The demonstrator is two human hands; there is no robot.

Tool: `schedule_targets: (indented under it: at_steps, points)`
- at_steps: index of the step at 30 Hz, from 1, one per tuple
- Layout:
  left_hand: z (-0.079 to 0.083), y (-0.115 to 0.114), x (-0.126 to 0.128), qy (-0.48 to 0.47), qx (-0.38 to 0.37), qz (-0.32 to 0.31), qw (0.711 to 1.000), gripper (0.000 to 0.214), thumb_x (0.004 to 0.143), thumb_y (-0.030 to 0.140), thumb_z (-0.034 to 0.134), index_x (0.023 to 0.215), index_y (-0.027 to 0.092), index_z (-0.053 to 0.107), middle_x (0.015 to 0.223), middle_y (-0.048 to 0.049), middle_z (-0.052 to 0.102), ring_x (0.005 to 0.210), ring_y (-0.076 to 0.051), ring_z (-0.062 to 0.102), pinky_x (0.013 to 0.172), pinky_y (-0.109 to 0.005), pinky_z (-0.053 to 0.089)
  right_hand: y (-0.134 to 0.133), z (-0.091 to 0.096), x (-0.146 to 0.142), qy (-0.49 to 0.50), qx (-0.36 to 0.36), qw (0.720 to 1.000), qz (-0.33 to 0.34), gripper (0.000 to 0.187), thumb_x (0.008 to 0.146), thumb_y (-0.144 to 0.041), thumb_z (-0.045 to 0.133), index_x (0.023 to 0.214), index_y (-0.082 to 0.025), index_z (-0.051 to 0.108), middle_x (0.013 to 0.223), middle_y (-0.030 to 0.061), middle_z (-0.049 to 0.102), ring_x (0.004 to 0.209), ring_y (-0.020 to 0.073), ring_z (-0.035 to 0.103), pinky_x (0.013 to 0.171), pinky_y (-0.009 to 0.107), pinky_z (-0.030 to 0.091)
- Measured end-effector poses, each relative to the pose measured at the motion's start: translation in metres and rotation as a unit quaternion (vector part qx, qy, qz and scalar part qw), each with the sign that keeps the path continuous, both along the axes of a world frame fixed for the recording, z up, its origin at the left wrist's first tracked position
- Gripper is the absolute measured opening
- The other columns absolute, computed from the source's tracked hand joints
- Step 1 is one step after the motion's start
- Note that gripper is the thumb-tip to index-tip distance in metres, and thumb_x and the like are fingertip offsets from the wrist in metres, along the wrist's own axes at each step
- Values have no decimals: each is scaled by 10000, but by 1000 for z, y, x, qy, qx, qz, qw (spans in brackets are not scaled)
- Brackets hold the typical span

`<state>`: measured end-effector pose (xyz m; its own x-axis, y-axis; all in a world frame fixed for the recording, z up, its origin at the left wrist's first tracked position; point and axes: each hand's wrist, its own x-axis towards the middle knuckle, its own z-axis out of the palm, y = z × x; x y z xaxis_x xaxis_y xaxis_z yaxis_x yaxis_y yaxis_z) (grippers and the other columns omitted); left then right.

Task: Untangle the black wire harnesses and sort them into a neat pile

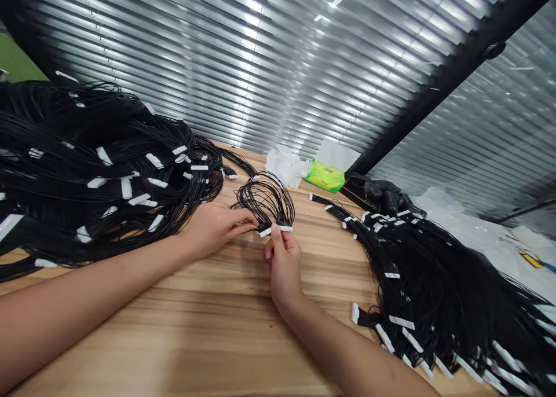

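Observation:
A black wire harness point(267, 191) loops upward in the middle of the wooden table, its two white connectors brought close together at the near end. My left hand point(221, 223) pinches the wires close behind the left white connector point(265, 232). With thumb and fingers, my right hand point(284, 261) grips the right white connector point(285, 228). The thumb covers the spot where the two connectors come nearest, so I cannot tell whether they touch.
To the left lies a large heap of black harnesses point(143, 131) with white connectors. Another pile of harnesses point(438, 269) spreads at the right. A green tissue pack point(325, 176) and crumpled white tissue point(286, 164) are at the back, before a corrugated metal wall point(208, 55).

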<state>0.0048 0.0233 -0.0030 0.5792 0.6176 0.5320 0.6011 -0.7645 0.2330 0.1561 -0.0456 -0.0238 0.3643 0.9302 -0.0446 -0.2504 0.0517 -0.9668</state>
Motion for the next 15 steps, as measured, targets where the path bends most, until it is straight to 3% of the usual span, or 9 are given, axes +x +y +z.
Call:
schedule_targets:
  at_steps: [5,9,15]
  points:
    - [0,0,0,16,5,10,1000,278,914,467,505,905,269,700,739,37,717,655,-154,639,607,-249,381,4,1,5,-7,-5,1000,12,355,776,-534,605,725,-188,548,456,-91,399,447,89,313,467,244,239]
    - [-1,1,2,49,7,35,998,256,905,466,520,906,277,693,696,38,697,635,-163,630,586,-255,366,14,3,18,-60,-11,996,68,327,760,-493,639,702,-178,574,464,-72,444,463,95,363,485,245,272]
    - [-5,2,0,-5,100,31,995,195,884,416,578,872,299,733,699,51,723,604,-141,618,594,-258,387,22,3,28,-86,19,991,96,319,787,-466,620,645,-188,554,489,-58,473,492,101,395,534,252,314]
